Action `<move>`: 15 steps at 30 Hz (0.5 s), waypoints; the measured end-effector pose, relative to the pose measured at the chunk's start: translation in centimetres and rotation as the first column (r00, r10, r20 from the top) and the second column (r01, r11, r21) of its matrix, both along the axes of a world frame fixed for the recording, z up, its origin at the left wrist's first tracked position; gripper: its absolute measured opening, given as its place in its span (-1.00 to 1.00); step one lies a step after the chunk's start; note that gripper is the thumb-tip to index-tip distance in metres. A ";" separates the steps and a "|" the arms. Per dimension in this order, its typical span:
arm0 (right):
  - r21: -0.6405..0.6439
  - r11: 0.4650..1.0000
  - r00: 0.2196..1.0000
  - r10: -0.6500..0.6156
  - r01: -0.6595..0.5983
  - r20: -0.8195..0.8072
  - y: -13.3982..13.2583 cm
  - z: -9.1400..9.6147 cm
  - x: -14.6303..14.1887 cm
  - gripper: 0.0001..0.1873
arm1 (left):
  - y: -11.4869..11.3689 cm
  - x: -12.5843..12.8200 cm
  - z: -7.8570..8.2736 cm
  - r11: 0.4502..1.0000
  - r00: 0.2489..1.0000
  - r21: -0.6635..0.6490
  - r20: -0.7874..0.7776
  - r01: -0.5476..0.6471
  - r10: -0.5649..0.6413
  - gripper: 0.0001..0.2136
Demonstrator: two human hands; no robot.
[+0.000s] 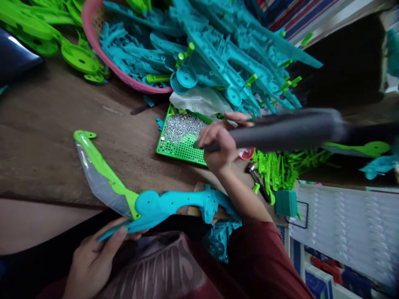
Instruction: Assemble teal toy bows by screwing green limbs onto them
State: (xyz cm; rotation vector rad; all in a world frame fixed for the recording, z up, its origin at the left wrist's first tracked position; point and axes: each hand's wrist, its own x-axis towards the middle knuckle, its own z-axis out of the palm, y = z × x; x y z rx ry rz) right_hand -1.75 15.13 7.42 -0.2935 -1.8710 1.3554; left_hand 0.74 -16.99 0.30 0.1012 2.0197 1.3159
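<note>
My left hand (96, 253) pinches the pointed blue end of a plastic toy sword (174, 201) between thumb and fingers. The toy has a blue handle and a green piece with a clear grey blade, angled up to the left over the table edge. My right hand (220, 143) is closed around the narrow end of a dark grey electric screwdriver (286, 131), blurred by motion and lying nearly level in view. Below and behind that hand is a green perforated tray (177, 151) filled partly with small silver screws (183, 126).
A pink basket (124, 77) of blue parts stands at the back, with stacked blue toy pieces (218, 58) beside it. Green parts (77, 56) lie at back left, more green pieces (280, 170) at right. A hammer-like tool (258, 180) rests near them on the wooden table (46, 145).
</note>
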 end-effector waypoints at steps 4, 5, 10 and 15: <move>-0.079 0.991 0.991 -0.112 0.106 -0.075 1.5 -1.9 -3.4 -0.62 | -0.5 -0.2 -0.5 0.998 0.990 0.053 0.138 0.017 -0.025 -0.53; -0.090 0.990 0.991 -0.114 0.108 -0.065 1.6 -2.4 -3.6 -0.60 | -0.7 -0.3 -0.6 0.999 0.992 0.040 0.124 0.008 -0.013 -0.53; -0.107 0.993 0.996 -0.062 0.055 -0.062 1.7 -3.5 -3.1 -0.58 | -1.3 -0.4 -0.8 1.000 0.997 0.021 0.074 0.003 -0.004 -0.58; -0.130 0.989 0.995 -0.074 0.066 -0.059 1.7 -3.5 -3.2 -0.62 | -1.2 -0.4 -1.0 0.998 0.994 0.062 0.105 0.013 -0.019 -0.63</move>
